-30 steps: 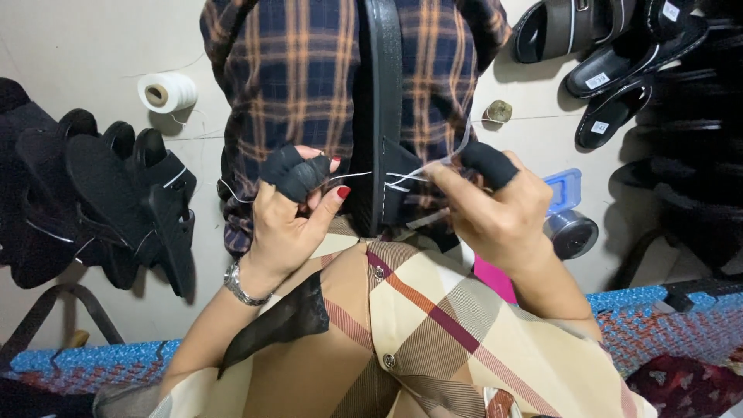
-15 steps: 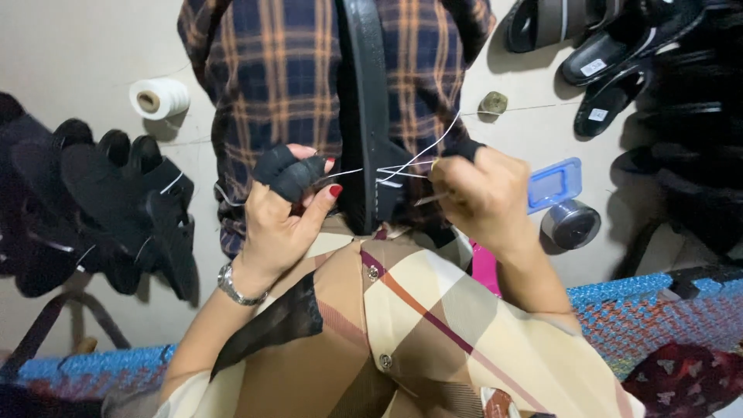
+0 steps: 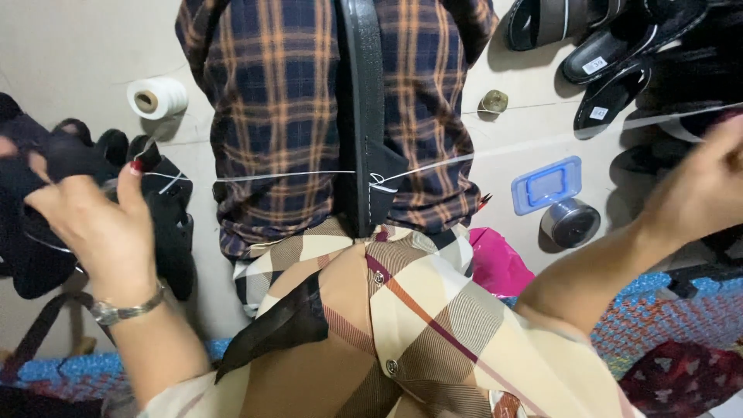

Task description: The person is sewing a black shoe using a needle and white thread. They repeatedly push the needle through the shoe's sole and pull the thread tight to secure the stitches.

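From the head camera, both hands have moved far apart since a moment ago, pulling the white thread tight through the black sole held in the middle. The left hand has its grip closed on the thread end. The right hand is blurred at the right edge, so I cannot tell its grip; the stitch looks pulled snug.

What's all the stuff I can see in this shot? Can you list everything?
shoe sole: one, black, upright at centre, against plaid-covered legs
thread: white, pulled taut both ways from the sole
thread spool: one, white, floor upper left
sandals: several, black, upper right
shoe uppers: several, black, left
lid: one, blue, right
tin: one, metal, below the lid
left hand: pulling thread, finger wraps, wristwatch
right hand: blurred, pulling thread
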